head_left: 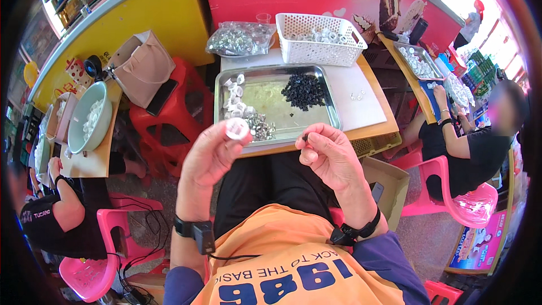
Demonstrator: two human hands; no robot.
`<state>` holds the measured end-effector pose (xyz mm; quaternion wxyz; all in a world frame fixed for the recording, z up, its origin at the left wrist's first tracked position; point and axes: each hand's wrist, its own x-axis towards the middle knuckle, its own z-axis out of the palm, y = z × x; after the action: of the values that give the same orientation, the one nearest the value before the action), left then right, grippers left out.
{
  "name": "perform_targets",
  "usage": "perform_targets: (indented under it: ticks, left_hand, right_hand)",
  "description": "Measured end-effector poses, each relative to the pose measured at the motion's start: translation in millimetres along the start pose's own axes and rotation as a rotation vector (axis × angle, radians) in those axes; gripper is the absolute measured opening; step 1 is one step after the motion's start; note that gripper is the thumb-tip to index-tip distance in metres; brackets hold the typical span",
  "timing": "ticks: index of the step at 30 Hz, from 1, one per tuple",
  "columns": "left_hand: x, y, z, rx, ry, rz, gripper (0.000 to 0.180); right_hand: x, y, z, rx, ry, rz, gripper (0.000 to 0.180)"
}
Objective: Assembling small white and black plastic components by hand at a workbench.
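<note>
Between the thumb and fingers of my left hand (212, 152) is a small round white plastic part (237, 129), its face turned upward. My right hand (327, 152) pinches a tiny dark piece (305, 137), mostly hidden by the fingertips. Both hands hover apart at the near edge of a metal tray (271, 72). Inside the tray, white plastic parts (234, 101) lie along the left side, small metallic pieces (261, 128) gather at the near left, and a heap of small black pieces (304, 90) sits at the right.
Behind the tray stand a clear bag of parts (239, 39) and a white perforated basket (322, 51). A few small white pieces (357, 96) lie on the board to the right. Red stools (169, 118) stand at left. One person (468, 135) sits at right, another (62, 214) at left.
</note>
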<state>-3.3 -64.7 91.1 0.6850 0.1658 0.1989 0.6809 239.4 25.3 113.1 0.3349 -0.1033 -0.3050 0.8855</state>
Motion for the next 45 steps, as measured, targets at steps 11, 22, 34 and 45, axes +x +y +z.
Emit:
perform_targets:
  ticks: [11,22,34,45]
  left_hand:
    - [-28.8,-31.7,26.5,0.003,0.043,-0.066,0.032]
    - [-36.8,-51.7,24.8,0.042,0.068,-0.060,0.026]
    - [-35.6,-57.9,11.9,0.036,0.069,-0.063,0.027]
    - [-36.7,-62.8,10.4,0.038,0.100,-0.069,0.025]
  right_hand:
    - [8.0,6.5,15.6,-0.063,0.097,0.098,0.021]
    - [-0.1,14.9,19.9,-0.188,0.053,0.142,0.019]
    - [4.0,24.7,8.1,-0.359,0.068,0.064,0.012]
    - [1.3,19.1,6.7,-0.396,0.061,0.076,0.012]
